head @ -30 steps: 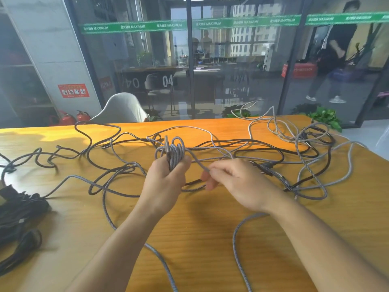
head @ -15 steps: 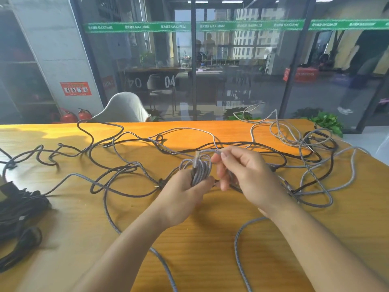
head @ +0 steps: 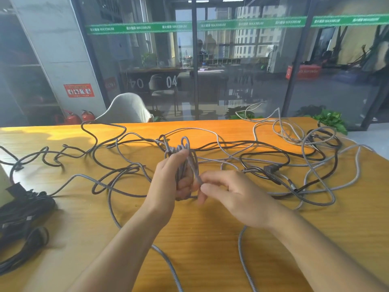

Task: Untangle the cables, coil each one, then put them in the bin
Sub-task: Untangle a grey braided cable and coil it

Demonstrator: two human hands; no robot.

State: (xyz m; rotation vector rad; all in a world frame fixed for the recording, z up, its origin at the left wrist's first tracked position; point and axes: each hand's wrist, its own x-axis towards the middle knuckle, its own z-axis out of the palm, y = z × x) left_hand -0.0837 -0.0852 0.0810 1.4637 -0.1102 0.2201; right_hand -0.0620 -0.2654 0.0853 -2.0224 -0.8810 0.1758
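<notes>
Moved since half a second ago: right hand (head: 235, 199), from beside the coil's top down to its lower side, now pinching a grey braided strand there. Left hand (head: 170, 182): fingers curled round the grey coil (head: 185, 159), held upright above the wooden table (head: 210, 239). Left of the coil, at the table's edge: black cable bundle (head: 23, 209). Beyond and right of the coil: loose tangle of grey and black cables (head: 311, 165), lying on the table. Behind the table: white chair (head: 126, 108).
</notes>
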